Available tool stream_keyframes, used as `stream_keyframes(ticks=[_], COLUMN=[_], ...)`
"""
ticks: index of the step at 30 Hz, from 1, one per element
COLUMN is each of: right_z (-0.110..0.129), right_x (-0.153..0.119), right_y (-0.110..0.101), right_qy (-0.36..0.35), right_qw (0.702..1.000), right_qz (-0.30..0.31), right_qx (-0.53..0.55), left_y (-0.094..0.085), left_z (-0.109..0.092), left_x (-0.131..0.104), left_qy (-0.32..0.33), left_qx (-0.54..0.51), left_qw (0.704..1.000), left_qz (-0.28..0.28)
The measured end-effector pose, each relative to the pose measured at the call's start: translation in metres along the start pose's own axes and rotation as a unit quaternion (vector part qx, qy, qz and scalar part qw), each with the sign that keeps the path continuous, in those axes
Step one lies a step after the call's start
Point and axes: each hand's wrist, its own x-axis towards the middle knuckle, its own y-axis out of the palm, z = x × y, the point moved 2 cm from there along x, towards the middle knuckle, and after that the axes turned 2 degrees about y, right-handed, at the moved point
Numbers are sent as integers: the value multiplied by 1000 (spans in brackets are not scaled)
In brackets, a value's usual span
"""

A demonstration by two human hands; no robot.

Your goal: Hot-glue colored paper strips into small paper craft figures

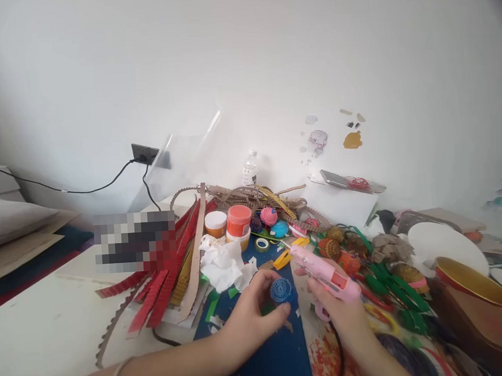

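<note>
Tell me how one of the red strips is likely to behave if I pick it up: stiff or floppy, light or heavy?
Probably light, since the red strips look like thin ridged paper. One would likely sag or curl rather than stay rigid, being long and narrow. They overlap in a fan, so lifting one might drag its neighbours.

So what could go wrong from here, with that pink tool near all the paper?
The right hand holds the pink glue gun close to the left hand, which grips the blue coil; if the tip is hot, fingers could get burned. The gun's cord hangs beside the right forearm and might snag. Glue could also drip onto the crumpled white paper or the yellow-handled tool nearby.
</note>
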Motion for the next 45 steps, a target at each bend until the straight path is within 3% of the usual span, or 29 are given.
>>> stream_keyframes(ticks=[7,15,20,25,30,36,42,45], right_z=[-8,-1,-3,-6,-9,-3,0,-3], right_x=[-1,-1,-2,0,2,2,-1,-1], right_y=[0,3,4,5,3,3,6,3], right_qy=[-22,-91,-91,-76,-74,-87,-104,-118], right_qw=[999,991,990,992,993,988,984,982], right_qz=[-37,40,62,69,46,41,69,48], right_qx=[-22,-89,-89,-75,-84,-120,-131,-141], left_y=[-3,-3,-5,-4,-2,-6,-6,-7], left_z=[5,-4,9,20,4,-5,-6,-6], left_x=[-2,-1,0,5,8,9,10,11], left_qy=[-42,-5,22,-22,-44,-92,-106,-115], left_qx=[37,126,143,38,-105,-159,-205,-212], left_qw=[998,992,989,999,994,982,971,967], left_qz=[3,-1,-15,-15,3,-45,-58,-85])
